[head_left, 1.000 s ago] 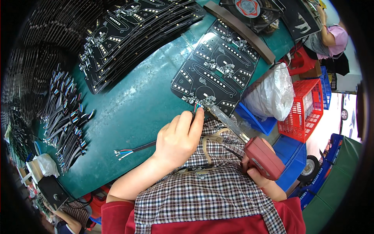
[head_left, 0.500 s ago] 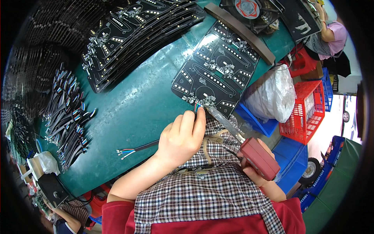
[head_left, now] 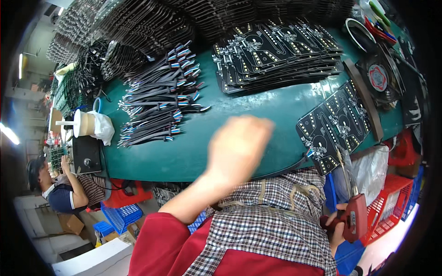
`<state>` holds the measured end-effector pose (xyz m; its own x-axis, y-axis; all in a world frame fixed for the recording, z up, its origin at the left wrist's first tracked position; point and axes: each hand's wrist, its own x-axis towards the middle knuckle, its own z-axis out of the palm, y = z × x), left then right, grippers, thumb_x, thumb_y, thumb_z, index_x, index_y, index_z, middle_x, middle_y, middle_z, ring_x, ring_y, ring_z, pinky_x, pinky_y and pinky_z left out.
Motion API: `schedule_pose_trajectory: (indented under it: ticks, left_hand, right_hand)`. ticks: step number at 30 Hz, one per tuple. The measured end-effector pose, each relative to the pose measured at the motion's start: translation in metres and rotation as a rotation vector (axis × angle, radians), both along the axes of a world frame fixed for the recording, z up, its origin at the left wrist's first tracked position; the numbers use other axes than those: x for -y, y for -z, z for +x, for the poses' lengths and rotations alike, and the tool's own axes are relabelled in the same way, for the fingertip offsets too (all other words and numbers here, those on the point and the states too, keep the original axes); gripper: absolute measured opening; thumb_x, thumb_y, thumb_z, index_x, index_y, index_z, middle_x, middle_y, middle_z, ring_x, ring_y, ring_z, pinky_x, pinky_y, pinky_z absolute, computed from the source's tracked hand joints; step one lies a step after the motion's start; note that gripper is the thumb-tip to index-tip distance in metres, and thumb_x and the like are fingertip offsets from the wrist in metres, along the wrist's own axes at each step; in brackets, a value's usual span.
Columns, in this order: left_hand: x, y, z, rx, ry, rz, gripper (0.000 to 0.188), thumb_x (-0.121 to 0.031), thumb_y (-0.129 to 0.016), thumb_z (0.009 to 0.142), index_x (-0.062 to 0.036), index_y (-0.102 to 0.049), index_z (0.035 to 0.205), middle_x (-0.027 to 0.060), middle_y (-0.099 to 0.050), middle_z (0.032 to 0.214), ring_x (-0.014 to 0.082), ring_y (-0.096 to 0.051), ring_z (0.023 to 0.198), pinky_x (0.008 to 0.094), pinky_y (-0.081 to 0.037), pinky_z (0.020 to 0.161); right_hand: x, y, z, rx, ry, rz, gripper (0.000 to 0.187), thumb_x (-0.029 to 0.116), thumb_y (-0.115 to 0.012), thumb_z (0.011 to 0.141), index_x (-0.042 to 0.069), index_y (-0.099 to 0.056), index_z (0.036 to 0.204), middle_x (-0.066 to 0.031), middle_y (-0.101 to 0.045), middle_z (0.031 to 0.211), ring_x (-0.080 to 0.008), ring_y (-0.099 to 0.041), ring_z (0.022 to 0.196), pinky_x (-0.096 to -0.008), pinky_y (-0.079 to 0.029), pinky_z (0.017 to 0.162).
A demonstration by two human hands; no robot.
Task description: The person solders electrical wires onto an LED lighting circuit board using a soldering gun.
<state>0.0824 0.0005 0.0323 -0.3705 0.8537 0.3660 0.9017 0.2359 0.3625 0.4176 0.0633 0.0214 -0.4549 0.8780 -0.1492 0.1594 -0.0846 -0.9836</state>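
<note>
My right hand (head_left: pixel 337 232) is closed around the handle of a red soldering gun (head_left: pixel 357 217). The gun's long tip points up at the near edge of a black circuit board panel (head_left: pixel 332 123). A black cable (head_left: pixel 283 171) with coloured wire ends lies at the panel's near left corner; whether the wires are joined to it cannot be made out. My left hand (head_left: pixel 239 145) is over the middle of the green table, its fingers smeared by motion. Beyond it lies a heap of short black cables (head_left: pixel 159 101) with stripped, coloured ends.
Stacked black circuit boards (head_left: pixel 276 57) stand at the back. A dark bar (head_left: pixel 363 99) and a fan (head_left: pixel 380 78) border the panel. Solder spool (head_left: pixel 84 124) and black control box (head_left: pixel 86 155) sit at the left. A red crate (head_left: pixel 390 202) stands right; a co-worker (head_left: pixel 64 188) sits left.
My left hand has left the wires at the panel and moved left over the table. The soldering gun's tip stays near the panel. The whole view has swung left.
</note>
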Motion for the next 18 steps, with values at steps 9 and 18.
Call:
schedule_pose_trajectory:
  ticks: [9, 18]
  left_hand:
    - [0.037, 0.007, -0.074, -0.231, -0.281, -0.088, 0.021, -0.001, -0.065, 0.072, -0.0036, -0.061, 0.092, 0.0091, -0.056, 0.089, 0.0278, -0.053, 0.086, 0.0370, -0.041, 0.076]
    - [0.022, -0.016, -0.070, -0.208, -0.031, 0.126, 0.014, 0.008, -0.062, 0.074, 0.0018, -0.058, 0.085, 0.0131, -0.059, 0.087, 0.0287, -0.058, 0.079, 0.0348, -0.047, 0.070]
  right_hand:
    - [-0.008, 0.006, -0.003, -0.057, 0.012, 0.013, 0.059, 0.042, -0.061, 0.084, -0.004, -0.045, 0.116, -0.0107, -0.052, 0.109, -0.0132, -0.052, 0.060, -0.0267, -0.038, 0.054]
    - [-0.021, 0.010, 0.006, -0.135, 0.031, -0.152, 0.078, 0.038, -0.069, 0.080, 0.002, -0.024, 0.133, -0.0150, -0.055, 0.108, -0.0157, -0.053, 0.058, -0.0251, -0.042, 0.049]
